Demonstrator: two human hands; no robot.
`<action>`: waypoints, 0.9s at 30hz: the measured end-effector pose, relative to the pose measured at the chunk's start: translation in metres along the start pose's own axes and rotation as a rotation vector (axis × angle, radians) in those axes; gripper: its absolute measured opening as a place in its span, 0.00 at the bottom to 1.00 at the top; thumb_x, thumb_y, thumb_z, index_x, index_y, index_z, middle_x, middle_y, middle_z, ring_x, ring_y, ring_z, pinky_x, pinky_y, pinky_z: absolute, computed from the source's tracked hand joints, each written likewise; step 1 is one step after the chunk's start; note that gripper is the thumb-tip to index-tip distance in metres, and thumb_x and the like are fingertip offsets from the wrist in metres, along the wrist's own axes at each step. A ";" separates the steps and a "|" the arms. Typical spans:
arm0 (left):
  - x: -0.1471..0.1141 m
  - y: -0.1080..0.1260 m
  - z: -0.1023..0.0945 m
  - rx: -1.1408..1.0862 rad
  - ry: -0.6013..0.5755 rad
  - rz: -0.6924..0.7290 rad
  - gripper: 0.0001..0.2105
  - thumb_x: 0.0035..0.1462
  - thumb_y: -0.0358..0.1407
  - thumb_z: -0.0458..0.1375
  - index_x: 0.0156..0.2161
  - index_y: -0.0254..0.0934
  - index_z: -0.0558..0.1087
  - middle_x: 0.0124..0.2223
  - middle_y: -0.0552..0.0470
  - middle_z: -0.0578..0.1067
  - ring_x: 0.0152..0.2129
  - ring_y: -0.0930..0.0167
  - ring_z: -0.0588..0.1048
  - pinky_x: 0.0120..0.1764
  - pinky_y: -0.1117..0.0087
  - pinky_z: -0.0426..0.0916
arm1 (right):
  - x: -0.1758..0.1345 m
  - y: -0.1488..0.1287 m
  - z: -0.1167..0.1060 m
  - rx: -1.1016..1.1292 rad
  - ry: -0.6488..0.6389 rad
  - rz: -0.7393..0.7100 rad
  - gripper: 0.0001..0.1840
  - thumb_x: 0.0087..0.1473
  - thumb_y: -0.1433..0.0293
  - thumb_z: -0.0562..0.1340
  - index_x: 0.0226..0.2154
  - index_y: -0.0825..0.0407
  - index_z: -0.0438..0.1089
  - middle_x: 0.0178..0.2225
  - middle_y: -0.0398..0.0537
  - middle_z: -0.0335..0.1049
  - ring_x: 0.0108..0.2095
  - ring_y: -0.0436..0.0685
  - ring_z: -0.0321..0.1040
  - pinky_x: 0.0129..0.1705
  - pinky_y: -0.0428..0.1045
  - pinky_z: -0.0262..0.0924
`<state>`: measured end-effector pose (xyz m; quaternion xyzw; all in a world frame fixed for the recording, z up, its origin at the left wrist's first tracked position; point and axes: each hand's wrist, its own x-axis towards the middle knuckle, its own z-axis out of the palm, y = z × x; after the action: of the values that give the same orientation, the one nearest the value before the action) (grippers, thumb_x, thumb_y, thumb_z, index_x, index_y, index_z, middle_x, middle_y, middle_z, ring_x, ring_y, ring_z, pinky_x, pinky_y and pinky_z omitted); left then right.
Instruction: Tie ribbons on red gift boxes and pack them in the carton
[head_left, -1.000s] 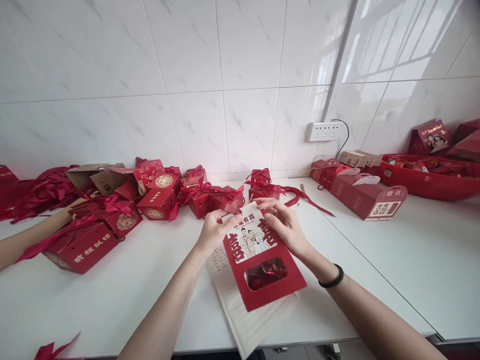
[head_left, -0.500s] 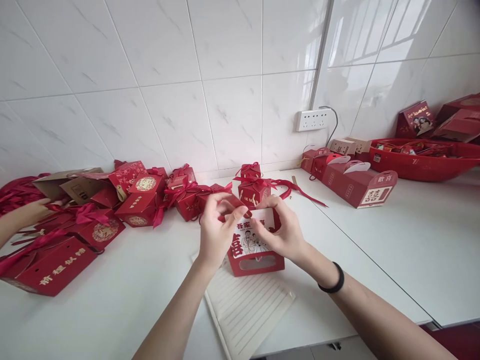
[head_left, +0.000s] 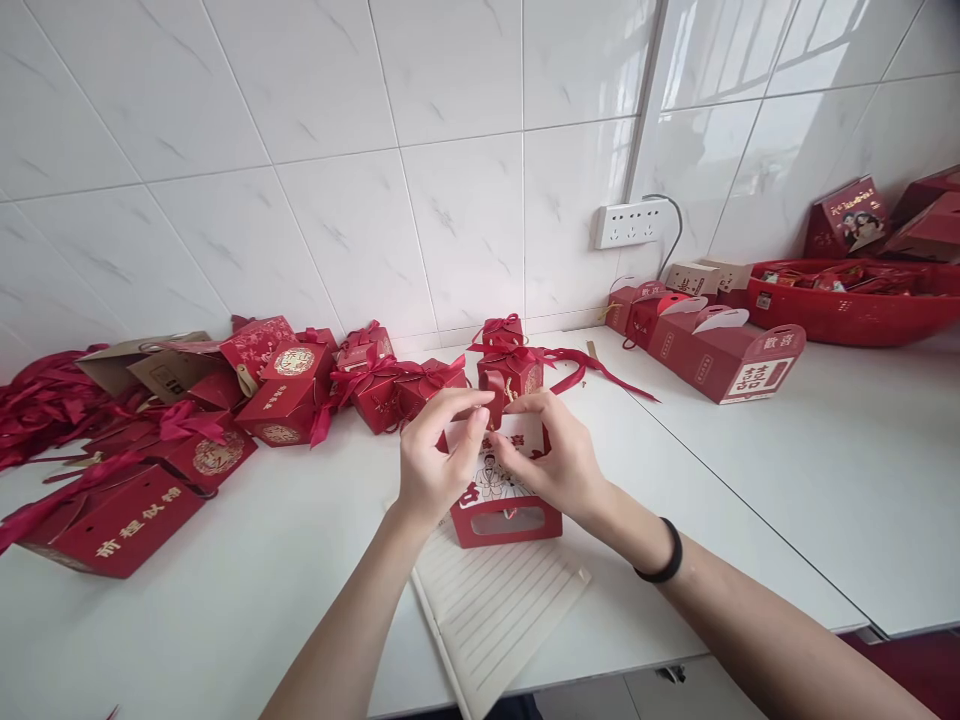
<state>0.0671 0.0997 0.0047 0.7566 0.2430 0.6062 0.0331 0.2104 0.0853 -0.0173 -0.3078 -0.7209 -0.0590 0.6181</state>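
Both hands meet above a small red gift box (head_left: 465, 530), which has a clear window in its front and a white card with a drawn couple on top. Between my fingertips a dark red ribbon (head_left: 492, 386) stands up in a loop; its lower end is hidden by my fingers. My left hand (head_left: 439, 460) pinches it from the left, thumb and forefinger closed. From the right, my right hand (head_left: 555, 455) has curled thumb and forefinger at the same ribbon. The box rests on the far part of an open lined notebook (head_left: 502, 620).
Red gift boxes (head_left: 142, 520) with bows and a heap of ribbons (head_left: 52, 400) lie at left. Ribbon-tied boxes (head_left: 517, 368) stand behind my hands, with a loose ribbon (head_left: 622, 382). Right are handled boxes (head_left: 720, 350), a red basin (head_left: 847, 310) and a power strip (head_left: 631, 226).
The ribbon has turned from a slanted lie to an upright loop between my fingers. Another person's hand at the far left has gone from view.
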 end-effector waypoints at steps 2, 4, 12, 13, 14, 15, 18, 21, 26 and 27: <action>0.000 0.000 0.001 0.010 0.019 0.057 0.06 0.56 0.27 0.55 0.38 0.37 0.71 0.34 0.53 0.75 0.31 0.75 0.74 0.34 0.74 0.72 | 0.000 0.000 0.000 -0.023 0.013 0.006 0.07 0.55 0.70 0.60 0.37 0.50 0.59 0.31 0.44 0.65 0.29 0.52 0.65 0.27 0.45 0.62; 0.000 0.000 0.001 -0.006 0.001 0.104 0.07 0.56 0.25 0.54 0.37 0.38 0.72 0.34 0.54 0.75 0.31 0.75 0.74 0.33 0.75 0.71 | -0.001 0.000 0.000 -0.037 0.019 0.001 0.07 0.55 0.70 0.60 0.37 0.50 0.60 0.30 0.44 0.64 0.29 0.52 0.64 0.26 0.45 0.61; -0.002 0.004 0.001 -0.082 -0.024 -0.066 0.06 0.56 0.29 0.55 0.37 0.38 0.74 0.37 0.51 0.78 0.35 0.71 0.76 0.37 0.69 0.72 | -0.002 0.000 0.000 -0.034 0.030 -0.014 0.06 0.55 0.71 0.59 0.37 0.49 0.61 0.30 0.45 0.64 0.29 0.53 0.63 0.26 0.47 0.60; -0.002 0.005 0.001 -0.084 -0.023 -0.077 0.06 0.56 0.29 0.55 0.37 0.38 0.75 0.37 0.50 0.78 0.35 0.70 0.76 0.38 0.69 0.72 | -0.002 0.000 0.000 -0.040 0.042 -0.021 0.06 0.55 0.71 0.59 0.37 0.49 0.62 0.30 0.45 0.64 0.29 0.53 0.63 0.26 0.47 0.60; -0.002 0.005 0.001 -0.086 -0.021 -0.084 0.07 0.56 0.29 0.55 0.37 0.38 0.75 0.37 0.50 0.78 0.35 0.70 0.76 0.38 0.69 0.72 | -0.002 0.000 0.001 -0.044 0.055 -0.032 0.06 0.55 0.72 0.58 0.37 0.49 0.62 0.30 0.45 0.64 0.29 0.53 0.62 0.26 0.47 0.60; -0.002 0.005 0.001 -0.093 -0.022 -0.085 0.07 0.56 0.29 0.55 0.37 0.37 0.75 0.38 0.50 0.78 0.36 0.70 0.76 0.39 0.69 0.72 | -0.002 0.000 0.001 -0.048 0.069 -0.045 0.06 0.55 0.72 0.58 0.37 0.49 0.62 0.30 0.45 0.64 0.29 0.53 0.63 0.27 0.48 0.60; -0.002 0.005 -0.001 -0.129 -0.037 -0.088 0.08 0.56 0.29 0.55 0.39 0.37 0.75 0.39 0.49 0.78 0.37 0.69 0.76 0.40 0.68 0.72 | -0.002 0.000 0.001 -0.057 0.092 -0.061 0.06 0.55 0.74 0.58 0.37 0.49 0.63 0.30 0.45 0.64 0.31 0.53 0.63 0.27 0.47 0.60; -0.002 0.004 -0.001 -0.145 -0.053 -0.095 0.08 0.54 0.29 0.56 0.39 0.37 0.75 0.40 0.49 0.78 0.38 0.69 0.76 0.40 0.67 0.72 | -0.002 0.000 0.001 -0.047 0.090 -0.049 0.06 0.56 0.74 0.58 0.37 0.49 0.63 0.30 0.45 0.64 0.30 0.52 0.63 0.26 0.47 0.59; -0.002 0.003 -0.001 -0.124 -0.052 -0.072 0.09 0.53 0.27 0.57 0.39 0.38 0.75 0.40 0.50 0.78 0.37 0.70 0.76 0.41 0.69 0.72 | -0.002 0.001 -0.001 0.005 0.062 0.009 0.04 0.58 0.75 0.57 0.36 0.50 0.63 0.30 0.44 0.65 0.29 0.51 0.63 0.29 0.46 0.59; -0.002 0.002 -0.002 -0.122 -0.059 -0.066 0.10 0.52 0.27 0.57 0.40 0.38 0.75 0.40 0.50 0.78 0.37 0.70 0.76 0.40 0.69 0.72 | -0.002 0.000 -0.001 0.022 0.054 0.034 0.03 0.58 0.74 0.57 0.35 0.50 0.63 0.29 0.44 0.65 0.29 0.51 0.63 0.29 0.46 0.60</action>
<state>0.0658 0.0962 0.0038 0.7624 0.2294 0.5957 0.1061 0.2116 0.0843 -0.0192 -0.3113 -0.6993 -0.0490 0.6416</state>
